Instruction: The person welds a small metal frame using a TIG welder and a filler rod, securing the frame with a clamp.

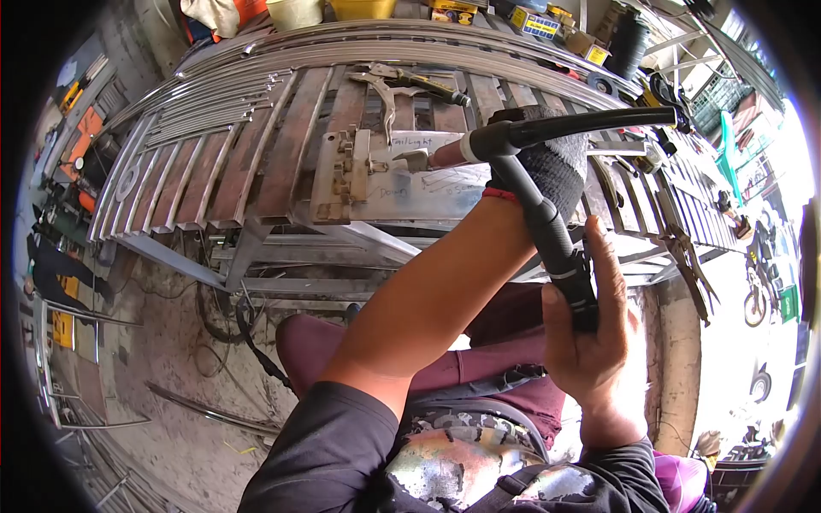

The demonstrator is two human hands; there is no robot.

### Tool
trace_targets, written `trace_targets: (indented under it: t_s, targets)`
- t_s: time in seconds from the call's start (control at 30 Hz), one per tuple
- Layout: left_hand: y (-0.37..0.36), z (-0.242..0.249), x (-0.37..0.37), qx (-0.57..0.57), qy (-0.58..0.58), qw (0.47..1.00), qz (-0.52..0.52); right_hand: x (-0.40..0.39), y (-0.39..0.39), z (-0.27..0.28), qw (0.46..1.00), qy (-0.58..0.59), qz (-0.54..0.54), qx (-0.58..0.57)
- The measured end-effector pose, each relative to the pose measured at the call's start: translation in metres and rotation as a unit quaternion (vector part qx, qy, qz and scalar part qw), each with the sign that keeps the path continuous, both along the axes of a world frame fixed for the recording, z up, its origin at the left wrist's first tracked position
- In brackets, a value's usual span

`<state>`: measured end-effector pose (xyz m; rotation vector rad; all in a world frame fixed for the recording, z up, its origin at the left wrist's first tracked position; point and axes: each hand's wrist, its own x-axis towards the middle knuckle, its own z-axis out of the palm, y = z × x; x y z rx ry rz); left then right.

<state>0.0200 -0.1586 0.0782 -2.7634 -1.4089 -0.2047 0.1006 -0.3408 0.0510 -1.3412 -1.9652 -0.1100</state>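
While the bare right hand (599, 359) pinches the near end of the black torch (537, 203) between thumb and fingers, the gloved left hand (560, 162) sits behind the torch's far end; its grip cannot be told. The torch nozzle points left, over a marked plate (415, 203) on the slatted table (201, 184); a locking clamp (416, 83) lies on the far side.

A cream bucket (295, 13) stands beside a yellow tub (363, 8); a blue-and-yellow box (534, 23) sits farther right, near a dark cylinder (629, 44); at far right, a two-wheeler (758, 267) stands near a green bin (788, 304); pale floor (171, 350) shows at left.
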Motion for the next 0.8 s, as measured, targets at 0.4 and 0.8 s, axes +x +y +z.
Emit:
trace_targets:
  t_s: [0.4,0.8]
  targets:
    - [0.003,-0.019,0.002,0.128,-0.06,0.99,0.015,0.0,0.002,0.0,0.999,0.026,0.021,-0.008]
    - [0.008,-0.019,0.005,0.12,-0.018,0.993,0.004,-0.002,0.001,0.0,0.999,0.044,0.014,-0.027]
